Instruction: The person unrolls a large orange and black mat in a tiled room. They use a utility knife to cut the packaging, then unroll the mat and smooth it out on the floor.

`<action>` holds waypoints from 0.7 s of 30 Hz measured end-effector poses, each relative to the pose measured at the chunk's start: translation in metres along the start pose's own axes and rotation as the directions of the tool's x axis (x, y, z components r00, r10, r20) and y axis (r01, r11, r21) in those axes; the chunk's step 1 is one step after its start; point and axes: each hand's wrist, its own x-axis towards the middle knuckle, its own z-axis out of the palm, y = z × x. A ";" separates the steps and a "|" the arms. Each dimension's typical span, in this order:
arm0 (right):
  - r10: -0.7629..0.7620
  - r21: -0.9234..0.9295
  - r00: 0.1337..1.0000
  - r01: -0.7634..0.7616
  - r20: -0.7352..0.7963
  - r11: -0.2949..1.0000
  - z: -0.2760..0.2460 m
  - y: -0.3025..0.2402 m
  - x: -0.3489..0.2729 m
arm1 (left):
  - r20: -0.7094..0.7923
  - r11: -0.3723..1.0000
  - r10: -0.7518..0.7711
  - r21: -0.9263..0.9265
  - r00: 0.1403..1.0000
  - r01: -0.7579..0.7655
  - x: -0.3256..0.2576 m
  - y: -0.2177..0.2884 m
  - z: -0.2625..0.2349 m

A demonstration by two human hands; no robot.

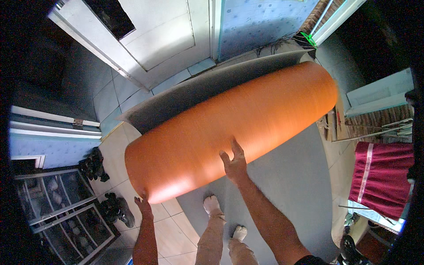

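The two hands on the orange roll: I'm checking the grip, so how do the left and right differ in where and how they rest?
The left hand sits at the near end of the orange roll, under its lower edge, mostly hidden. The right hand lies further along, flat on the curved face, fingers spread and plainly visible. The left forearm shows short; the right stretches long. Both are bare and touch the roll.

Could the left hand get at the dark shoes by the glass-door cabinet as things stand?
Probably not at once: the left hand is pressed under the orange roll's end. The shoes lie close with bare tile between.
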 end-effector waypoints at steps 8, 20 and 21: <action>0.273 -0.098 0.952 -0.287 -0.136 0.953 -0.027 0.057 0.017 | 0.147 0.998 0.044 0.047 0.988 -0.051 0.047 0.127 0.054; 0.606 0.322 0.761 -0.647 0.230 0.691 0.019 0.055 0.091 | 0.318 0.995 0.083 0.017 0.944 -0.094 0.092 0.241 0.055; 0.607 0.284 0.763 -0.647 0.222 0.708 0.020 0.046 0.096 | 0.269 0.990 0.119 -0.105 0.956 -0.093 0.092 0.235 0.064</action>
